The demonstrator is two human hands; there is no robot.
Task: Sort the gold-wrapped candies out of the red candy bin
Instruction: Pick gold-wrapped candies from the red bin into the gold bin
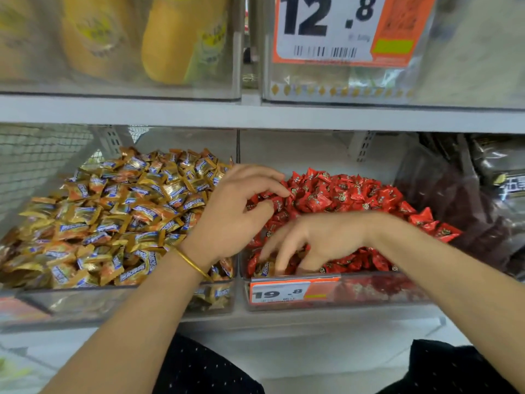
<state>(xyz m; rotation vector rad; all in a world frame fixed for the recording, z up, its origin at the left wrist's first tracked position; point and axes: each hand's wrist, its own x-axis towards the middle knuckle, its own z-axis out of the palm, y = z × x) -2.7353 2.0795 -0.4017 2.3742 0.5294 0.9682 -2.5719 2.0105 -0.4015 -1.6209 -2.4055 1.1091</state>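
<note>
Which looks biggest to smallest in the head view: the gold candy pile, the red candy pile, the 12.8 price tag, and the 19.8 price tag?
1. Gold candy pile
2. Red candy pile, partly covered by both hands, so its full spread is unsure
3. 12.8 price tag, cut off at the top edge
4. 19.8 price tag

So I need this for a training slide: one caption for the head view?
Both hands dig in the red candy bin: right hand at a stray gold candy, left hand above it.
</note>
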